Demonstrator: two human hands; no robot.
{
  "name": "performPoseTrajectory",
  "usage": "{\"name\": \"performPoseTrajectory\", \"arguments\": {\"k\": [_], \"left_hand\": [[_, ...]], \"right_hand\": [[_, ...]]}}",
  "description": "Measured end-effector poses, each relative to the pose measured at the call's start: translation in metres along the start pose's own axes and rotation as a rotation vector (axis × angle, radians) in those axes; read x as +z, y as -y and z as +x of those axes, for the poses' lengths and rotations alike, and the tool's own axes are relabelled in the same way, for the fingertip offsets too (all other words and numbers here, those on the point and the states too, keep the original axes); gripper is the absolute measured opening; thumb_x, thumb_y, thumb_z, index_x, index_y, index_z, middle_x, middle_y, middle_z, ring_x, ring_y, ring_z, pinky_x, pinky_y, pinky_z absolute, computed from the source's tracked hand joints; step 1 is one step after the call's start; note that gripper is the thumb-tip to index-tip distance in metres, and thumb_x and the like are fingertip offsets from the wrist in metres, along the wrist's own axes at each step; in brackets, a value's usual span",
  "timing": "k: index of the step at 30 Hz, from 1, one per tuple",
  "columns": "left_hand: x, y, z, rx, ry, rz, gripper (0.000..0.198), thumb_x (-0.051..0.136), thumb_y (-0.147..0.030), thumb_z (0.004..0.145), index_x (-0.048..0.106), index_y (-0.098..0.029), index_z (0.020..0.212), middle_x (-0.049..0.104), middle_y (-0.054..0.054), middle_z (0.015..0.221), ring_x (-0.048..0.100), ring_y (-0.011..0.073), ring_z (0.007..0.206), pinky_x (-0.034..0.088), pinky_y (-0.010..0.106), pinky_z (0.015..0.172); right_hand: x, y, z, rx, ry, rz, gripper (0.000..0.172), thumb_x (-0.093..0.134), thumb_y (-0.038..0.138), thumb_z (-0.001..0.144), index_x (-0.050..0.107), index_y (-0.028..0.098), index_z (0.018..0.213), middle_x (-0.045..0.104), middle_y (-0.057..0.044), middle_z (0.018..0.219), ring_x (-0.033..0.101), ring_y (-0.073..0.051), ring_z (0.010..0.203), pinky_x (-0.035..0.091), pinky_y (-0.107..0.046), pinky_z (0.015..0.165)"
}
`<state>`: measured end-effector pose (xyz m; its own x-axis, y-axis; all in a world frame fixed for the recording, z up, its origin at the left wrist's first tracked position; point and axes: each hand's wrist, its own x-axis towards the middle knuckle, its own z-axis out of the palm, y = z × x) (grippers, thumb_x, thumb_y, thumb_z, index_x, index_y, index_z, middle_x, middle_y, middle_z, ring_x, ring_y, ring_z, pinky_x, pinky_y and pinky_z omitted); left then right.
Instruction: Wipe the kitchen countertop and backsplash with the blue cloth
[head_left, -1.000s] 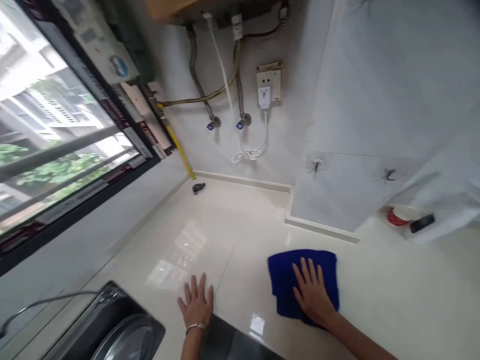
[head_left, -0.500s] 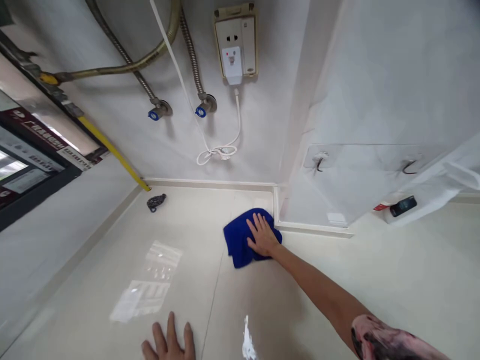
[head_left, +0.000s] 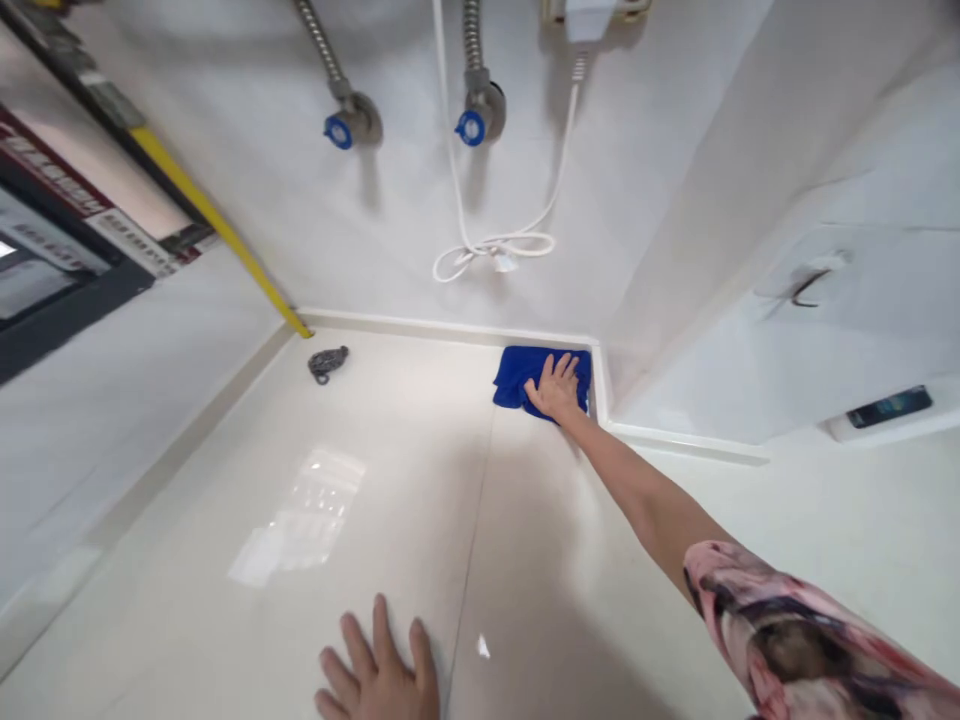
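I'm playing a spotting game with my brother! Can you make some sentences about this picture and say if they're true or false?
1. The right hand is on the blue cloth. True.
2. The left hand is on the cloth too. False: the left hand is spread out, away from it.
3. The pipe by the corner is yellow. True.
4. Both valve knobs are red. False: they are blue.
5. The white cord has loops. True.
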<state>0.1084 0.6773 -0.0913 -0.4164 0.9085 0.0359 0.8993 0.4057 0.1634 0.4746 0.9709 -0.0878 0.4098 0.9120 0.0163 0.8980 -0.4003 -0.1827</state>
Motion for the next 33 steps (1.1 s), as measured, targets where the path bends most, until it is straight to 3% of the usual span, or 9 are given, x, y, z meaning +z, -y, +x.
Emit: {"name": "performPoseTrajectory", "arguments": {"k": [5,11,15,18,22,24,27,30,33], "left_hand": [[-0.006,-0.003,-0.001,0.016,0.017,0.015,0.068,0.026,-0.055,0.101,0.048,-0.020,0.155,0.033,0.017,0.168,0.015,0.0442,0.159,0.019,0.068,0.124],[-0.006,-0.003,0.001,0.015,0.039,-0.013,0.067,0.029,-0.055,0.101,0.044,-0.022,0.157,0.030,0.014,0.170,0.014,0.0442,0.159,0.016,0.068,0.126],[-0.004,-0.005,0.003,-0.056,0.045,-0.074,0.070,0.023,-0.051,0.103,0.034,-0.014,0.161,0.028,0.013,0.171,0.013,0.0385,0.161,0.012,0.062,0.130],[-0.006,-0.007,0.005,-0.096,0.052,-0.128,0.071,0.021,-0.047,0.104,0.024,-0.008,0.163,0.025,0.013,0.172,0.014,0.0325,0.161,0.011,0.055,0.132],[-0.009,-0.008,-0.002,-0.099,0.039,-0.126,0.069,0.024,-0.047,0.104,0.025,-0.012,0.164,0.024,0.013,0.172,0.014,0.0323,0.161,0.012,0.056,0.132],[-0.010,-0.007,-0.012,-0.035,0.062,-0.103,0.068,0.029,-0.050,0.103,0.031,-0.015,0.162,0.024,0.013,0.172,0.014,0.0352,0.161,0.013,0.059,0.132],[-0.010,0.004,-0.034,0.165,0.097,-0.077,0.069,0.039,-0.051,0.101,0.037,-0.015,0.160,0.025,0.013,0.171,0.018,0.0366,0.160,0.020,0.058,0.131],[-0.008,0.044,-0.065,0.356,0.093,-0.054,0.065,0.044,-0.046,0.101,0.039,-0.018,0.159,0.033,0.011,0.169,0.028,0.0340,0.157,0.030,0.056,0.128],[-0.008,0.123,-0.121,0.410,-0.001,-0.001,0.058,0.045,-0.041,0.101,0.045,-0.025,0.156,0.041,0.010,0.165,0.036,0.0325,0.154,0.037,0.055,0.124]], "right_hand": [[0.004,0.026,-0.052,-0.250,0.051,-0.047,0.078,0.040,0.051,0.098,0.020,0.014,0.164,0.012,-0.027,0.171,0.009,-0.054,0.156,0.011,-0.074,0.120],[0.003,0.100,-0.161,-0.638,0.160,0.101,0.080,0.047,0.057,0.096,0.023,0.023,0.164,0.009,-0.019,0.174,0.006,-0.049,0.159,0.001,-0.072,0.124],[0.003,0.116,-0.233,-0.877,0.211,0.210,0.079,0.051,0.054,0.095,0.024,0.027,0.164,0.009,-0.016,0.175,0.005,-0.045,0.160,0.000,-0.068,0.126],[0.004,0.102,-0.283,-0.957,0.232,0.266,0.079,0.052,0.052,0.095,0.025,0.026,0.164,0.011,-0.017,0.174,0.003,-0.046,0.160,0.003,-0.068,0.126],[0.008,0.051,-0.338,-1.011,0.173,0.245,0.077,0.054,0.047,0.095,0.026,0.026,0.164,0.012,-0.016,0.174,0.007,-0.044,0.160,0.010,-0.067,0.127],[0.012,0.015,-0.355,-1.026,0.092,0.193,0.074,0.053,0.041,0.094,0.028,0.027,0.163,0.015,-0.014,0.174,0.012,-0.041,0.160,0.014,-0.065,0.127],[0.020,-0.036,-0.357,-0.970,-0.048,0.118,0.069,0.045,0.036,0.097,0.029,0.025,0.163,0.023,-0.012,0.173,0.019,-0.036,0.159,0.020,-0.060,0.127],[0.024,-0.057,-0.344,-0.843,-0.121,0.073,0.071,0.037,0.044,0.100,0.025,0.014,0.163,0.031,-0.016,0.169,0.026,-0.033,0.157,0.025,-0.055,0.126],[0.025,-0.037,-0.337,-0.702,-0.102,-0.025,0.068,0.032,0.044,0.101,0.026,0.018,0.163,0.028,-0.017,0.170,0.026,-0.037,0.155,0.026,-0.060,0.123]]}}
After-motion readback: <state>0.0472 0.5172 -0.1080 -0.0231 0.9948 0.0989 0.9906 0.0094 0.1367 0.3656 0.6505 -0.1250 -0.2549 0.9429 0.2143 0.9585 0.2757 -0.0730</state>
